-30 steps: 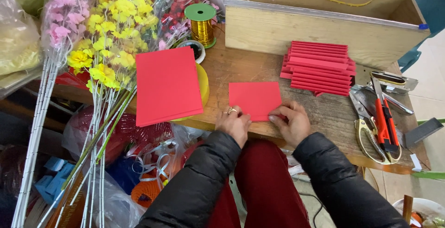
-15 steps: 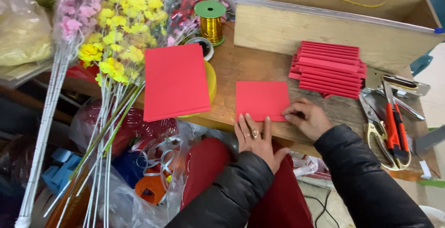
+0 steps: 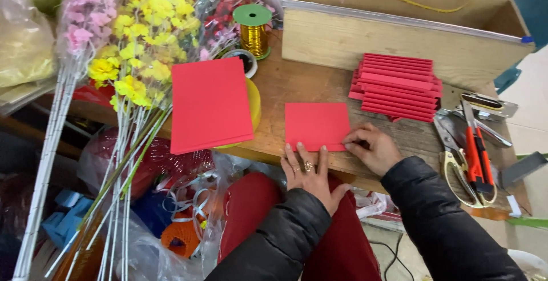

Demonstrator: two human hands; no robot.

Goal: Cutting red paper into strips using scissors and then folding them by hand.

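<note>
A small folded red paper (image 3: 317, 125) lies flat on the wooden table (image 3: 297, 87). My left hand (image 3: 309, 172) rests flat at the table's front edge, just below that paper, fingers spread, a ring on one finger. My right hand (image 3: 372, 147) presses its fingertips on the paper's lower right corner. A stack of larger red sheets (image 3: 209, 104) lies to the left, on something yellow. A fanned pile of folded red papers (image 3: 398, 87) sits to the upper right.
A wooden box (image 3: 399, 35) stands at the back. A spool of gold wire with a green cap (image 3: 254, 29) is at the back left. Scissors and a red cutter (image 3: 475, 155) lie at the right. Artificial flower stems (image 3: 137, 58) lean at the left.
My left hand slid down off the red paper to the table's front edge and flattened. My right hand stayed on the paper's right corner. The view moved closer.
</note>
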